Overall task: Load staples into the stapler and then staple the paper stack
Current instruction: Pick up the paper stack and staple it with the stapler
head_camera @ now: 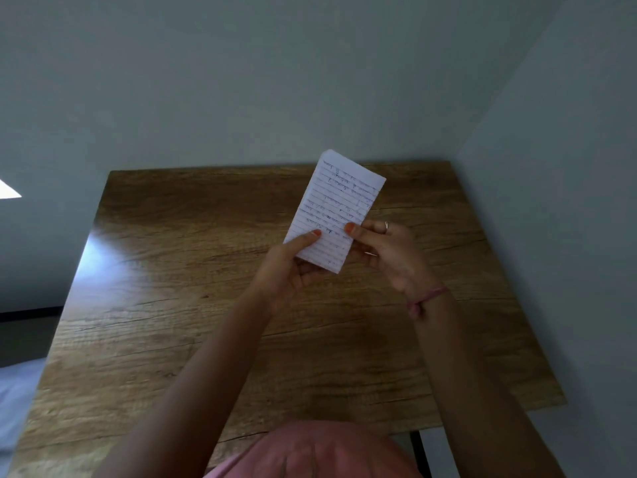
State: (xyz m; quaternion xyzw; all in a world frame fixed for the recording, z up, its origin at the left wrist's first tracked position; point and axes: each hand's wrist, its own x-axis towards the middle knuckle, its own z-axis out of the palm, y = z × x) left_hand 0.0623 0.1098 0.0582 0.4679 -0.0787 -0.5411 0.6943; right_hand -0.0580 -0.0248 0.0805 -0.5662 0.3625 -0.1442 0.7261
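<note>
Wood table [172, 305] by wall; left hand [289, 267] & right hand [389, 250] pinch paper stack [336, 205] above it.

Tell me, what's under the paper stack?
Below the lifted paper stack lies bare wooden table. Fingers of both hands curl behind its lower end; the back is hidden.

A wood-grain bench [179, 305] fills the middle of the view, its left part catching a pale glare; plain grey-green walls [275, 81] meet in a corner behind its far right edge; a dark metal leg [421, 453] shows under the near right side; pale fabric [17, 391] lies at lower left.
</note>
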